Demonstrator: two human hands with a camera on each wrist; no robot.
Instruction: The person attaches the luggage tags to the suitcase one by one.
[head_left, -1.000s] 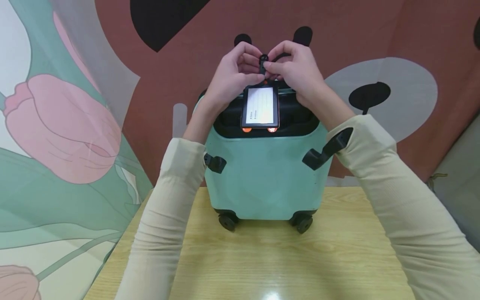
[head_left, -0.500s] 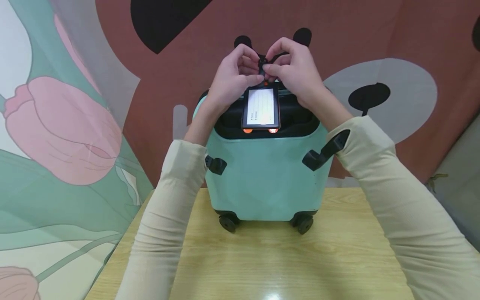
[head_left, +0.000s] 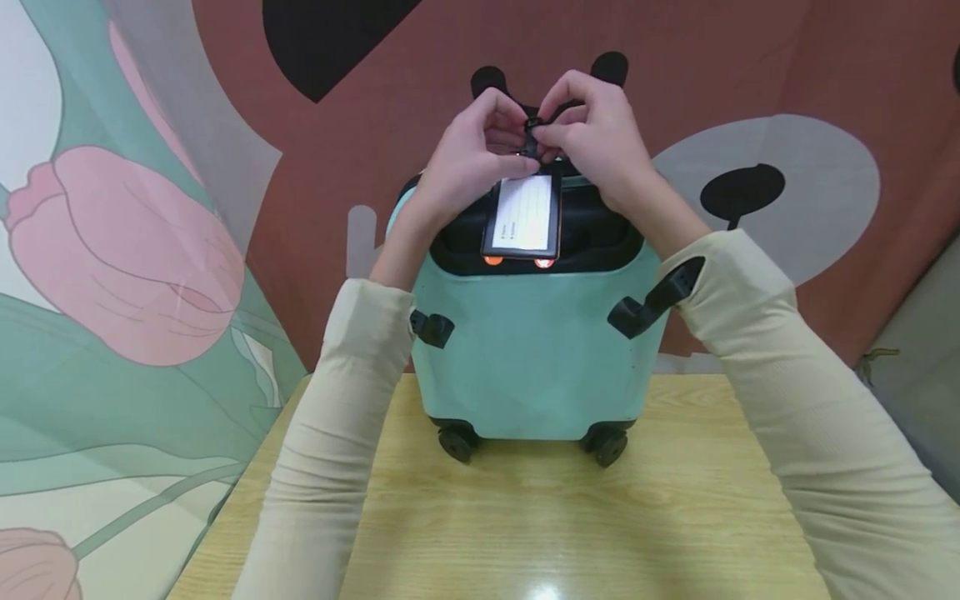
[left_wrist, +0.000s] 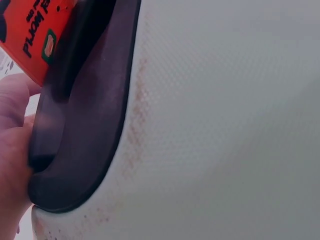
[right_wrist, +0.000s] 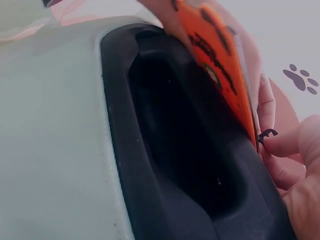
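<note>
A mint suitcase stands upright on its wheels on the wooden table, a patterned backdrop hung behind it. Over the suitcase's black top recess, both hands meet: the left hand and the right hand have fingers curled tight, each pinching the small black strap between fingertips. Hanging from that strap against the top of the suitcase is the tag, its white card facing the head camera and its orange back showing in the wrist views.
</note>
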